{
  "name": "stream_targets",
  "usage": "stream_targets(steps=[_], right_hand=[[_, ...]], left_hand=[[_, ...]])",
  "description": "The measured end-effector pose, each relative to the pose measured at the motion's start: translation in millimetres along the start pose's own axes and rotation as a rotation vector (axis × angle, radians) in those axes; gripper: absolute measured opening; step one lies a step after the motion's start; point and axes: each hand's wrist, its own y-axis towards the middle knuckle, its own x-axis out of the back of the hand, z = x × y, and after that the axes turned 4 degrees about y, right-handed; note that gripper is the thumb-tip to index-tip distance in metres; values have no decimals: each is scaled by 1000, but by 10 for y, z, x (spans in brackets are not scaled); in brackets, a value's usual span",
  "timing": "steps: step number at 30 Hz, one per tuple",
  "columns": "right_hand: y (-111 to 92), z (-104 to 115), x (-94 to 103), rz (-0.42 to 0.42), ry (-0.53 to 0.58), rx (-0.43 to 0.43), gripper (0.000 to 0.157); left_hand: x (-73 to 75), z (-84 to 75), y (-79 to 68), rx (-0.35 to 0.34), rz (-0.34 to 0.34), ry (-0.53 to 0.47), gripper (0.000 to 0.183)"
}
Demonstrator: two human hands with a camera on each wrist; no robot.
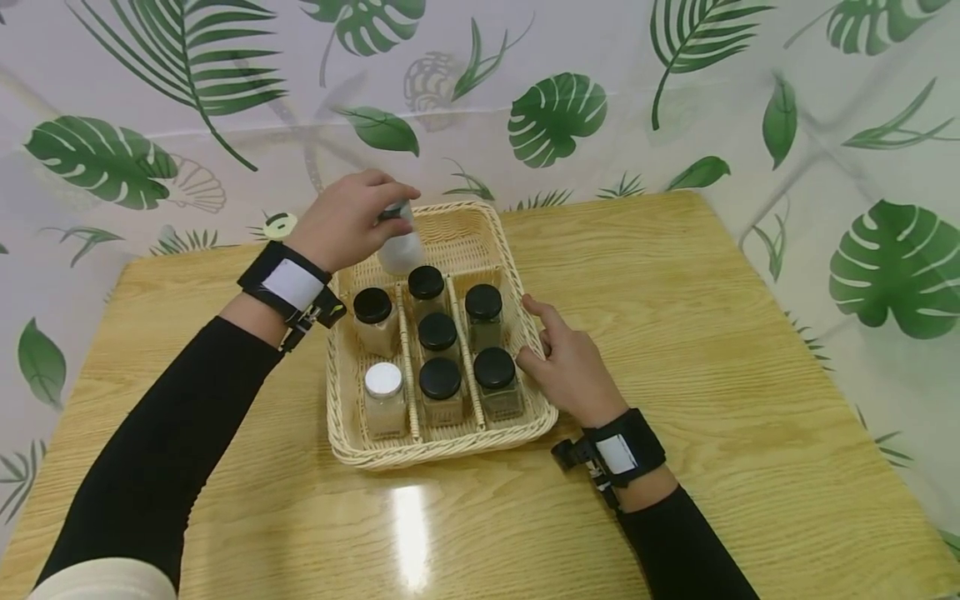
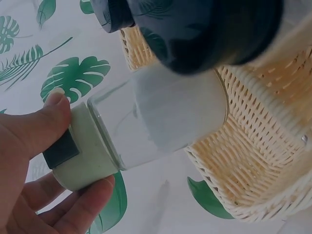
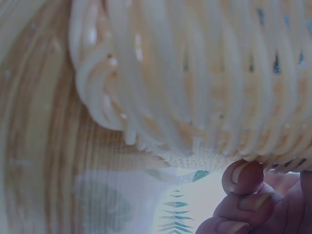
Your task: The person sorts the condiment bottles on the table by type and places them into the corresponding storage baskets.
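My left hand (image 1: 352,221) grips a clear glass jar (image 1: 402,250) by its lid, over the back compartment of a wicker basket (image 1: 450,452). Up close in the left wrist view, the jar (image 2: 170,112) holds white contents and its pale lid (image 2: 90,161) has a dark patch; thumb and fingers pinch that lid. My right hand (image 1: 573,371) holds the basket's right rim, thumb at the rim and the other fingers outside. In the right wrist view, curled fingertips (image 3: 243,178) touch the woven wall (image 3: 195,87).
Several black-lidded jars, among them one at front right (image 1: 495,368), and a white-lidded jar (image 1: 384,380) stand in the basket's three front compartments, split by woven dividers. The wooden table (image 1: 660,317) meets a leaf-patterned cloth (image 1: 480,100) behind. A pale round object (image 1: 279,226) sits at the back edge.
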Motion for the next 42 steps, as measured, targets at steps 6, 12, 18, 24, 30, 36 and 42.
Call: stream_targets(steps=[6, 12, 18, 24, 30, 36, 42], right_hand=[[-3, -8, -4, -6, -4, 11, 64], [-6, -29, -5, -9, -16, 13, 64], [-14, -33, 2, -20, -29, 16, 64], [-11, -35, 2, -15, -27, 11, 65], [-10, -31, 7, -18, -25, 11, 65], [-11, -47, 6, -16, -27, 25, 65], [-14, -68, 11, -20, -24, 34, 64]], left_hand=[[-39, 2, 61, 4, 37, -11, 40], [-73, -17, 132, -8, 52, -18, 40], [-95, -83, 217, 0, 94, -18, 40], [-118, -108, 282, 0, 109, -15, 40], [-144, -126, 344, 1, 112, -11, 41], [-169, -156, 383, 9, 132, -15, 41], [-185, -185, 434, 10, 146, -11, 40]])
